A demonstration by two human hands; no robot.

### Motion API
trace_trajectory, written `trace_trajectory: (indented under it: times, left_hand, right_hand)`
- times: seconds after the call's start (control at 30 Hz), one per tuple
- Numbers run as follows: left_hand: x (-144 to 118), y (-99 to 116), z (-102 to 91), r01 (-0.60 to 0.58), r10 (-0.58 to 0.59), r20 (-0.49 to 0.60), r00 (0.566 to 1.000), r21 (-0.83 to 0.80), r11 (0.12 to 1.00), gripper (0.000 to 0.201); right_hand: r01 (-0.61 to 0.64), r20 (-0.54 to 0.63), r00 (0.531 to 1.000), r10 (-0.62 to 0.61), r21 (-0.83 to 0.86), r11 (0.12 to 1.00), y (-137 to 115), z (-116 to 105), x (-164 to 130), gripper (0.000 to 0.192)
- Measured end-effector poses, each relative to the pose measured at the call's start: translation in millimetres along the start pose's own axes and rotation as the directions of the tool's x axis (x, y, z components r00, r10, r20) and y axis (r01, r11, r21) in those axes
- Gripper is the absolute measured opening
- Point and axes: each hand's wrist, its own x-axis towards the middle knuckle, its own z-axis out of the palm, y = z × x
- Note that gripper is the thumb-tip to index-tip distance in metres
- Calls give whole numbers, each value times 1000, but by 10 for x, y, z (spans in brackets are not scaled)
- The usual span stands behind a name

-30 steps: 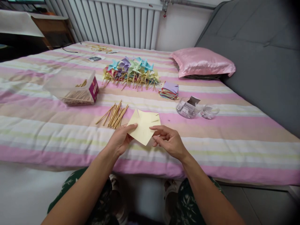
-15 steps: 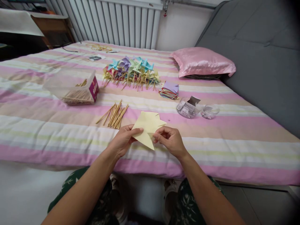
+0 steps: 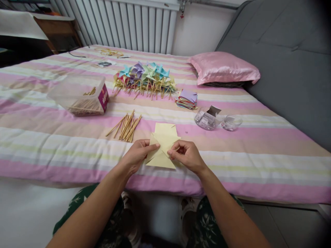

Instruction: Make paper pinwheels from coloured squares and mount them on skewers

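A pale yellow paper square (image 3: 163,145) with cut corners is held just above the striped bed cover (image 3: 51,144). My left hand (image 3: 137,155) pinches its left side with thumb and fingers. My right hand (image 3: 185,155) pinches a folded-in flap near the paper's middle. Both hands meet near the front edge of the bed. A small loose bundle of wooden sticks (image 3: 126,125) lies just beyond my left hand.
A clear plastic box (image 3: 80,94) with sticks sits at the left. Finished paper pinwheels (image 3: 144,79) are heaped further back, beside a stack of coloured paper squares (image 3: 186,99). A small clear jar and its lid (image 3: 217,119) lie right. A pink pillow (image 3: 223,69) is by the grey headboard.
The yellow paper has turned in my hands and come lower and nearer. My right hand moved from the paper's right edge to pinching a flap folded toward its middle.
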Motion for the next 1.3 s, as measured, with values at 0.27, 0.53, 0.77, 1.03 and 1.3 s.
trace_trajectory:
  times: [0.27, 0.53, 0.77, 1.03, 1.3]
  left_hand:
    - [-13, 7, 4, -3, 3, -12, 1000, 25, 1000, 28]
    - [9, -47, 36, -19, 22, -57, 998, 53, 998, 32]
    - [18, -84, 72, -46, 54, -111, 992, 73, 996, 34]
    - [74, -146, 80, -163, 154, -171, 973, -38, 986, 38]
    - [58, -188, 151, -229, 213, -184, 960, -72, 971, 34]
  right_hand:
    - [-9, -17, 1000, 9, -33, 999, 37, 4, 2, 18]
    - [-1, -4, 1000, 1, -59, 998, 50, 13, -3, 18]
    - [24, -25, 999, -27, -105, 994, 44, 23, -6, 17]
    - [80, -243, 968, -67, 47, 996, 34, 122, 7, 51]
    - [-18, -223, 972, 66, 209, 978, 142, 214, 29, 61]
